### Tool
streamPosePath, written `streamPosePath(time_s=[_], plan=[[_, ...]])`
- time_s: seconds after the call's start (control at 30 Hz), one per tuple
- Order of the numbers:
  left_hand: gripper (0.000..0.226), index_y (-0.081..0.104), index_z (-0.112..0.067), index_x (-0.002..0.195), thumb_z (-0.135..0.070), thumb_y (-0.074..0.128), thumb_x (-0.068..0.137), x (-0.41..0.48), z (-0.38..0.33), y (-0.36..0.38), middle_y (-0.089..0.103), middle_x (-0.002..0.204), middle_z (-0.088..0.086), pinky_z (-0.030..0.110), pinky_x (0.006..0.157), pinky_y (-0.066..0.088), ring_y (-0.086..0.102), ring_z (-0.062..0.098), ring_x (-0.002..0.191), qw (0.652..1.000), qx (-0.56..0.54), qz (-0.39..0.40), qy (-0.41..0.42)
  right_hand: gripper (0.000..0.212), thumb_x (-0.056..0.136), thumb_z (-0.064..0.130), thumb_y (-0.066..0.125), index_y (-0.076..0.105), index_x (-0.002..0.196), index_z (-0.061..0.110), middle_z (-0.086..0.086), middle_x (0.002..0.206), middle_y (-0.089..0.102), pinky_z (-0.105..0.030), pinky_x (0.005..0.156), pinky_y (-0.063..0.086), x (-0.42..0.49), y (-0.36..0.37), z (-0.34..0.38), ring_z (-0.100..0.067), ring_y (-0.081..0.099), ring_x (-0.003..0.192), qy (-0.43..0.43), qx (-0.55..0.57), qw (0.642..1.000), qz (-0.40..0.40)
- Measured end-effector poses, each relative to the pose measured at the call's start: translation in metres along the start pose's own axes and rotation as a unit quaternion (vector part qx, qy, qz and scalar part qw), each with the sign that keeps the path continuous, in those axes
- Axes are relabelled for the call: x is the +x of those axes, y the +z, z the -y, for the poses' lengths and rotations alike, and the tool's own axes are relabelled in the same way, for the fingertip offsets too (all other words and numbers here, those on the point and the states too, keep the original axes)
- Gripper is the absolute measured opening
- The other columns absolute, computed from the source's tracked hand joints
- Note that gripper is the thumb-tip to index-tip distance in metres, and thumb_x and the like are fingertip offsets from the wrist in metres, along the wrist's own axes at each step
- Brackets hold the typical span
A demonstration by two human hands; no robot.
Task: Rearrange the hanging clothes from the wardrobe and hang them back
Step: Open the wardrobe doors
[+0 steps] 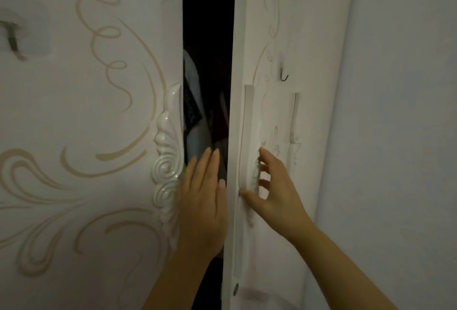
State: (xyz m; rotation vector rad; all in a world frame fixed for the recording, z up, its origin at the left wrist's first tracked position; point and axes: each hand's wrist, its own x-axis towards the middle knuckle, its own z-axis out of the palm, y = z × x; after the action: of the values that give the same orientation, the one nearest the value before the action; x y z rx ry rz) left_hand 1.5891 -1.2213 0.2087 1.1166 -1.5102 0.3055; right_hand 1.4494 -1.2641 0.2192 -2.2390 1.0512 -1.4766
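Two white wardrobe doors with beige swirls stand slightly ajar, a dark gap between them. In the gap hang clothes, pale and dark fabrics, mostly hidden in shadow. My left hand lies flat with fingers together at the edge of the left door, beside its carved white handle, and reaches into the gap. My right hand rests on the right door, fingers curled around its carved handle and thumb on the door edge.
A plain pale wall runs along the right. Two small dark hooks are fixed on the right door. A clear stick-on hook sits on the left door at the far left.
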Motion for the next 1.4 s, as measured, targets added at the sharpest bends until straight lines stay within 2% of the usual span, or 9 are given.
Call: streamPosePath(time_s=[0.1, 0.3, 0.5, 0.63, 0.73, 0.83, 0.97, 1.1, 1.4], plan=[[0.043, 0.015, -0.030, 0.138, -0.034, 0.022, 0.095, 0.001, -0.028, 0.023, 0.017, 0.144, -0.020, 0.026, 0.115, 0.009, 0.020, 0.014, 0.141, 0.995, -0.083, 0.052, 0.010, 0.080, 0.079, 0.029, 0.073, 0.022, 0.140, 0.042, 0.029, 0.131, 0.035, -0.002, 0.091, 0.039, -0.015, -0.035, -0.011, 0.015, 0.038, 0.118, 0.020, 0.028, 0.999, 0.021], [0.044, 0.008, -0.048, 0.132, -0.032, 0.024, 0.094, -0.013, -0.085, 0.066, 0.015, 0.138, -0.036, 0.025, 0.114, 0.013, 0.016, -0.001, 0.139, 0.983, -0.143, 0.109, 0.026, 0.065, 0.079, 0.033, 0.067, 0.031, 0.128, 0.056, 0.036, 0.125, 0.043, -0.006, 0.081, 0.045, -0.037, -0.116, -0.024, 0.013, 0.046, 0.114, 0.043, 0.046, 0.997, 0.048], [0.038, 0.001, -0.064, 0.122, -0.051, 0.013, 0.089, -0.018, -0.134, 0.111, -0.002, 0.128, -0.052, 0.011, 0.109, -0.003, -0.006, -0.024, 0.128, 0.977, -0.110, 0.175, 0.051, 0.055, 0.082, 0.037, 0.059, 0.033, 0.127, 0.053, 0.039, 0.128, 0.035, -0.010, 0.093, 0.038, -0.058, -0.195, -0.026, 0.013, 0.041, 0.118, -0.016, -0.036, 0.991, -0.129], [0.037, -0.007, -0.068, 0.119, -0.058, 0.009, 0.087, -0.016, -0.165, 0.145, -0.009, 0.132, -0.051, 0.022, 0.115, 0.003, -0.002, -0.014, 0.135, 0.972, -0.106, 0.196, 0.074, 0.056, 0.085, 0.033, 0.056, 0.031, 0.134, 0.039, 0.025, 0.133, 0.034, -0.003, 0.099, 0.024, -0.050, -0.233, -0.017, 0.010, 0.031, 0.123, -0.098, -0.220, 0.949, -0.204], [0.044, -0.001, -0.063, 0.123, -0.052, 0.022, 0.088, -0.012, -0.180, 0.171, 0.012, 0.148, -0.030, 0.034, 0.117, 0.019, 0.014, 0.001, 0.140, 0.974, -0.110, 0.189, 0.066, 0.056, 0.085, 0.025, 0.061, 0.042, 0.138, 0.023, -0.002, 0.138, 0.044, -0.017, 0.104, 0.023, -0.037, -0.251, -0.012, -0.012, 0.036, 0.127, -0.133, -0.316, 0.912, -0.226], [0.059, -0.001, -0.055, 0.133, -0.041, 0.040, 0.094, -0.008, -0.179, 0.191, 0.013, 0.154, -0.017, 0.036, 0.116, 0.021, 0.013, 0.006, 0.141, 0.977, -0.093, 0.183, 0.057, 0.055, 0.080, 0.010, 0.070, 0.052, 0.132, 0.014, -0.014, 0.132, 0.053, -0.036, 0.104, 0.038, -0.019, -0.256, -0.010, -0.029, 0.048, 0.123, -0.193, -0.389, 0.872, -0.225], [0.070, -0.002, -0.042, 0.145, -0.037, 0.045, 0.093, 0.002, -0.168, 0.220, 0.005, 0.154, -0.015, 0.036, 0.116, 0.021, 0.007, 0.008, 0.142, 0.980, -0.045, 0.186, 0.063, 0.064, 0.069, 0.003, 0.076, 0.056, 0.128, 0.014, -0.016, 0.128, 0.057, -0.051, 0.104, 0.035, 0.007, -0.251, -0.026, -0.037, 0.051, 0.121, -0.202, -0.464, 0.844, -0.179], [0.078, -0.029, -0.052, 0.128, -0.044, 0.040, 0.093, 0.017, -0.150, 0.250, -0.016, 0.153, -0.015, 0.028, 0.115, 0.006, -0.013, 0.007, 0.139, 0.982, -0.002, 0.179, 0.068, 0.063, 0.075, 0.013, 0.070, 0.051, 0.134, 0.021, -0.013, 0.138, 0.050, -0.046, 0.111, 0.013, 0.026, -0.255, -0.061, -0.036, 0.041, 0.131, -0.124, -0.531, 0.824, -0.153], [0.088, -0.041, -0.048, 0.121, -0.063, 0.038, 0.085, 0.059, -0.112, 0.323, -0.044, 0.136, -0.015, 0.032, 0.112, -0.008, -0.032, 0.006, 0.131, 0.978, 0.000, 0.184, 0.094, 0.048, 0.081, 0.022, 0.064, 0.057, 0.129, 0.020, -0.011, 0.136, 0.053, -0.050, 0.111, 0.019, 0.059, -0.271, -0.138, -0.033, 0.042, 0.131, -0.133, -0.623, 0.736, -0.230]])
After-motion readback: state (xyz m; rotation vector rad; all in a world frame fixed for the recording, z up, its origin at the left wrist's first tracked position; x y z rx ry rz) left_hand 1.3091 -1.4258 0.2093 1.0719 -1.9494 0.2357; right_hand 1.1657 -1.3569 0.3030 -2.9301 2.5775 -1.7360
